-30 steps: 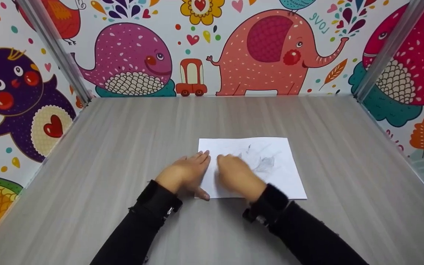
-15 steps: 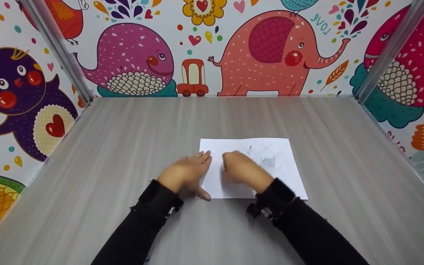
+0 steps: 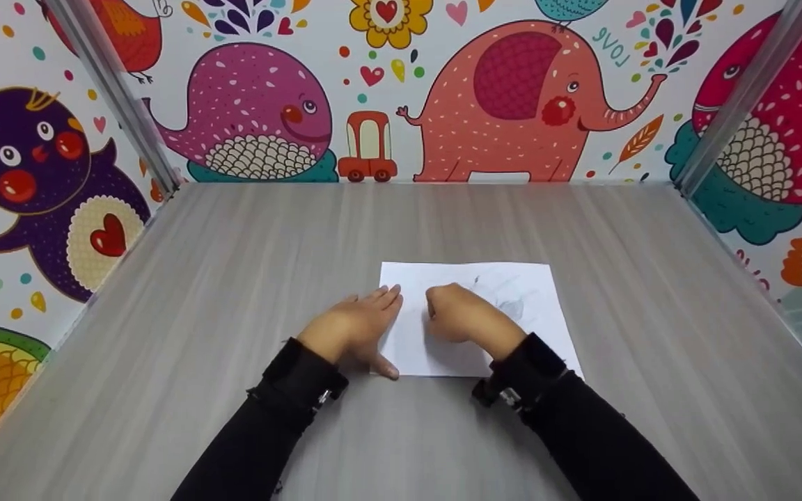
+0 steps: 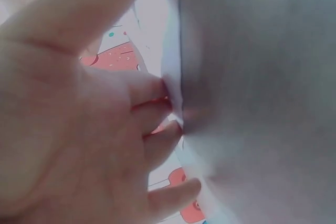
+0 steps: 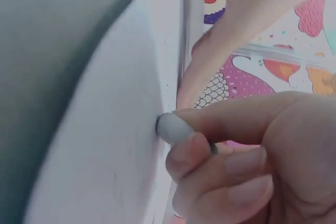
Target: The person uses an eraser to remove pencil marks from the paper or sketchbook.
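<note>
A white sheet of paper [image 3: 408, 358] with grey smudges [image 3: 512, 307] and a small dark mark lies on the table. My left hand [image 3: 359, 323] rests on its left side, fingers straight and spread, thumb by the near edge. Over the middle of the sheet, my right hand [image 3: 467, 314] is curled with its knuckles up. The right wrist view shows thumb and fingers pinching a small white eraser [image 5: 176, 128], its dark-smudged end against the paper. In the head view the eraser is hidden under the hand.
The grey wood-grain table [image 3: 269, 236] spreads around the sheet. White panels with printed cartoon animals, among them an elephant [image 3: 512, 104], enclose the back and both sides. Metal posts [image 3: 749, 97] stand at the back corners.
My right hand has shifted a little to the right across the paper, still pinching the eraser. The left hand stays in place on the sheet. The head view has turned slightly.
</note>
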Available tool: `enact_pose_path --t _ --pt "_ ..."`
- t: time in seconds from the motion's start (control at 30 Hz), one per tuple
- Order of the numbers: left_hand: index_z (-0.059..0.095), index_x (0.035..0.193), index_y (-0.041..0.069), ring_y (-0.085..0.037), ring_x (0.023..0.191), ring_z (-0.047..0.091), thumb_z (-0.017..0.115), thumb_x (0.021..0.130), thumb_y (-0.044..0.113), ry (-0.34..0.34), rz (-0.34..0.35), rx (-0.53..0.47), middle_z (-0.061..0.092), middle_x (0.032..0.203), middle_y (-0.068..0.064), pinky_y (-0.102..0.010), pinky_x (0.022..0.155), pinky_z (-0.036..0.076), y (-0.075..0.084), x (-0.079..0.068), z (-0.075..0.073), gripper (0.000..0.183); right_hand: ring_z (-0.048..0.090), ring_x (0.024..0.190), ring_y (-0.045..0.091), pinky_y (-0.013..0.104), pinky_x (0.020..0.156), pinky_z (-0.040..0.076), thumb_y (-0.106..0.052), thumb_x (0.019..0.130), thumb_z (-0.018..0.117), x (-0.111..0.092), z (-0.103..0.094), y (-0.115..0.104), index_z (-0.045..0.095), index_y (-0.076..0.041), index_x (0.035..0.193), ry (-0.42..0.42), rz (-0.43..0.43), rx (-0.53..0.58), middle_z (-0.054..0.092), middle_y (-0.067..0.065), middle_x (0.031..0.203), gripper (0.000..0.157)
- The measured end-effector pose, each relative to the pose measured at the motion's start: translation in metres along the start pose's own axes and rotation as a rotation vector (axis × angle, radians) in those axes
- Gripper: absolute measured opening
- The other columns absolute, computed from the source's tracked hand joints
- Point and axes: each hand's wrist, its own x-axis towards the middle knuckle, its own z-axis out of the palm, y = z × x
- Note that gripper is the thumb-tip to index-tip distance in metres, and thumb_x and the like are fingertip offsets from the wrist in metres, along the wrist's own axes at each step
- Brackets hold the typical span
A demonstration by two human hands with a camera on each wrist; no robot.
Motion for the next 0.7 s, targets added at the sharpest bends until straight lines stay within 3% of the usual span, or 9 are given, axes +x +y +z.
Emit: enact_pose_path --t 0.07,0.13,0.23,0.3,0.43,0.63,0.7 --pt "0.026 0.167 -0.001 -0.030 0.164 0.019 0.087 0.083 0.058 0.025 0.010 -0.018 0.020 0.177 -0.015 -0.056 0.129 0.023 0.000 0.000 -0.001 0.119 0.056 0.072 0.022 0.036 0.064 0.050 0.002 0.086 0.067 0.000 0.000 0.002 0.064 -0.001 0.089 0.003 -0.041 -0.009 0.064 0.008 0.080 0.005" --pt "0.046 0.158 -0.003 -0.032 0.155 0.038 0.089 0.082 0.055 0.130 0.065 -0.015 0.040 0.168 -0.017 -0.052 0.124 0.035 -0.001 0.001 -0.002 0.105 0.055 0.073 0.022 0.036 0.066 0.050 0.001 0.087 0.067 -0.001 0.000 0.004 0.063 -0.002 0.089 -0.005 -0.063 0.001 0.062 0.007 0.080 0.005" --pt "0.072 0.121 0.000 -0.031 0.118 0.063 0.093 0.078 0.052 0.305 0.146 -0.003 0.067 0.123 -0.012 -0.045 0.100 0.053 0.001 0.008 0.001 0.070 0.055 0.072 0.019 0.031 0.064 0.047 -0.002 0.090 0.068 -0.001 -0.002 0.009 0.062 -0.004 0.089 -0.037 -0.065 0.030 0.060 0.004 0.079 0.007" --pt "0.069 0.093 0.006 -0.027 0.091 0.061 0.095 0.075 0.049 0.362 0.183 0.004 0.061 0.095 -0.006 -0.042 0.079 0.053 0.002 0.013 0.005 0.053 0.056 0.071 0.018 0.028 0.062 0.044 -0.004 0.091 0.069 -0.001 -0.004 0.011 0.061 -0.006 0.088 -0.051 -0.073 0.046 0.060 0.003 0.078 0.009" --pt "0.057 0.080 0.012 -0.024 0.080 0.056 0.096 0.075 0.048 0.259 0.126 -0.048 0.053 0.083 -0.001 -0.039 0.071 0.048 0.004 0.020 0.008 0.053 0.056 0.069 0.016 0.027 0.061 0.043 -0.005 0.091 0.071 -0.001 -0.005 0.011 0.060 -0.008 0.085 -0.038 -0.100 0.066 0.060 0.002 0.074 0.013" --pt "0.062 0.087 0.012 -0.026 0.090 0.058 0.097 0.074 0.051 0.151 0.039 -0.060 0.055 0.095 -0.004 -0.043 0.085 0.054 0.008 0.018 0.008 0.054 0.057 0.064 0.011 0.025 0.060 0.047 -0.001 0.090 0.066 -0.003 0.004 -0.001 0.066 -0.007 0.096 -0.125 -0.235 0.166 0.061 -0.002 0.071 0.008" --pt "0.063 0.090 0.012 -0.026 0.092 0.058 0.096 0.074 0.053 0.135 0.023 -0.049 0.055 0.097 -0.005 -0.043 0.088 0.054 0.009 0.017 0.007 0.055 0.059 0.062 0.011 0.025 0.059 0.047 -0.003 0.090 0.067 -0.001 0.006 -0.001 0.067 -0.006 0.097 -0.151 -0.235 0.184 0.063 -0.002 0.070 0.008"
